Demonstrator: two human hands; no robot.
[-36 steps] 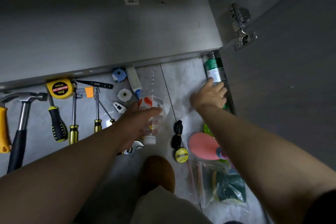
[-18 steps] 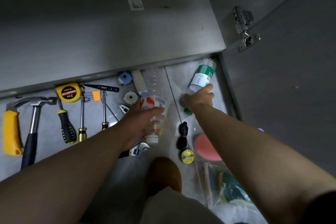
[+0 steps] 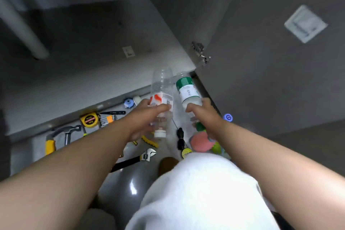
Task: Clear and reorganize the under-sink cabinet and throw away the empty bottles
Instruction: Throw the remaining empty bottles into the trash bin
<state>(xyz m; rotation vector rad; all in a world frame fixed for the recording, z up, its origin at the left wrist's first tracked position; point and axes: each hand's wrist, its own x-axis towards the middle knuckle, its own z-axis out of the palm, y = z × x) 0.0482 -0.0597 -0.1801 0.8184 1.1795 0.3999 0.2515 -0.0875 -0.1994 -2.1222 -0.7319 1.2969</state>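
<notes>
a clear bottle with an orange-and-white label (image 3: 162, 87) is clasped in the left grip (image 3: 149, 115), fingers curled round its middle, its white cap turned toward the person. a green-labelled bottle (image 3: 186, 87) is clasped likewise in the right grip (image 3: 205, 115). both are held side by side above the floor, before the open cabinet (image 3: 93, 52). a tape measure (image 3: 89, 120), hammer (image 3: 68, 132) and wrench (image 3: 147, 155) are laid out on the floor below.

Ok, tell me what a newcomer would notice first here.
Two plastic bottles, side by side at centre: the left hand grips the orange-labelled bottle, the right hand the green-labelled bottle. On the floor below left lie tools, the yellow tape measure and hammer standing out.
</notes>
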